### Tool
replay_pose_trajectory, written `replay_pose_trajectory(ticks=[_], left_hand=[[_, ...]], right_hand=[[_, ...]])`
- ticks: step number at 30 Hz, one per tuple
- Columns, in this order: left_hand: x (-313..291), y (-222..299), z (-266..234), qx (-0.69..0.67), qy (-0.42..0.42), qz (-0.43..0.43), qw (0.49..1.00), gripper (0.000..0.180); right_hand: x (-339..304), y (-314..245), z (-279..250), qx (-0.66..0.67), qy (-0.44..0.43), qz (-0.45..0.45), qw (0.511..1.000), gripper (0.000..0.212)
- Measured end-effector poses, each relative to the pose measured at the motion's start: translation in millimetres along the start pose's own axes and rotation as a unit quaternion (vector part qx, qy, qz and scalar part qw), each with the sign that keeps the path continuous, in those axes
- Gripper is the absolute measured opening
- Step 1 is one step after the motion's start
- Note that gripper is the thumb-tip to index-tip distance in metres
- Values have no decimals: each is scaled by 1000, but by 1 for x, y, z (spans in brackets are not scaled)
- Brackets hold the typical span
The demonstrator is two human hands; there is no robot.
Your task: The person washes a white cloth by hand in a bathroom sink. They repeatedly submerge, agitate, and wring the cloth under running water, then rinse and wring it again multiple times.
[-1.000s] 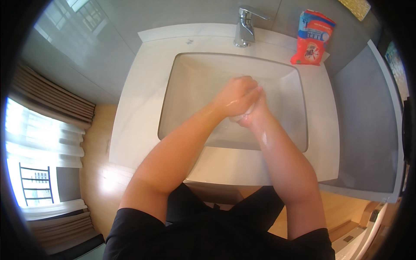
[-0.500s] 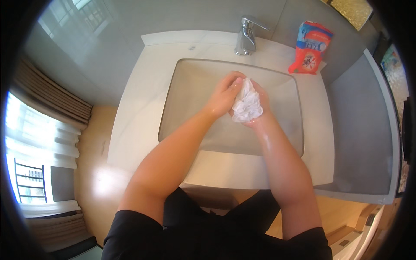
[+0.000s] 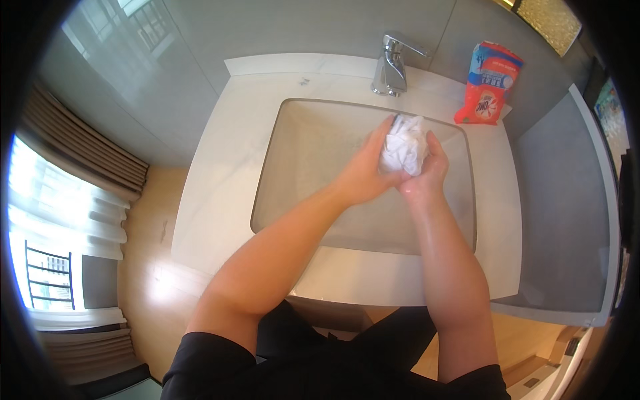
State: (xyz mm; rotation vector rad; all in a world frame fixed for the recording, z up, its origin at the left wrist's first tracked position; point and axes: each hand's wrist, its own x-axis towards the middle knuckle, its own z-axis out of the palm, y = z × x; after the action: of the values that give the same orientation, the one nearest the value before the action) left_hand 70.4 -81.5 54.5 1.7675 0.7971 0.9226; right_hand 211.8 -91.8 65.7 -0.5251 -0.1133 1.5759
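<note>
Between my hands, over the sink (image 3: 293,167), is a crumpled white cloth (image 3: 405,148), bunched into a ball and wet-looking. A small dark edge shows at its upper left. My left hand (image 3: 367,170) presses along the cloth's left side, its fingertips partly hidden behind it. My right hand (image 3: 432,170) cups the cloth from below and from the right, with curled fingers. The heels of both hands come close together under it. Wet skin glistens on my right wrist.
A chrome faucet (image 3: 390,70) stands behind the basin. At the back right of the white countertop (image 3: 213,173) is a red and blue detergent bag (image 3: 490,83). A grey panel (image 3: 567,213) rises along the right. Curtains (image 3: 73,147) hang at the left.
My hands and the cloth have shifted right and slightly toward the faucet. My left fingers have moved from over the cloth's top to its left side, and a dark edge now shows.
</note>
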Motion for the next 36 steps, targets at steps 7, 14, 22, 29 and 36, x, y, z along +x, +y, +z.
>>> replay_pose_trajectory(ticks=[7,14,22,29,36], left_hand=[[5,-10,-8,135,125,13,983,66],[12,-4,-28,-201,186,-278,921,59],[7,8,-31,-262,21,-260,929,46],[9,-10,-36,-356,27,-207,911,14],[14,-29,-47,-512,264,-146,804,17]], right_hand=[[-4,15,7,-203,-7,186,961,52],[-18,20,20,-433,30,26,901,63],[-1,9,1,-493,-34,-48,868,44],[10,-9,-1,-258,94,-5,962,45],[14,-22,-5,-308,81,59,946,35]])
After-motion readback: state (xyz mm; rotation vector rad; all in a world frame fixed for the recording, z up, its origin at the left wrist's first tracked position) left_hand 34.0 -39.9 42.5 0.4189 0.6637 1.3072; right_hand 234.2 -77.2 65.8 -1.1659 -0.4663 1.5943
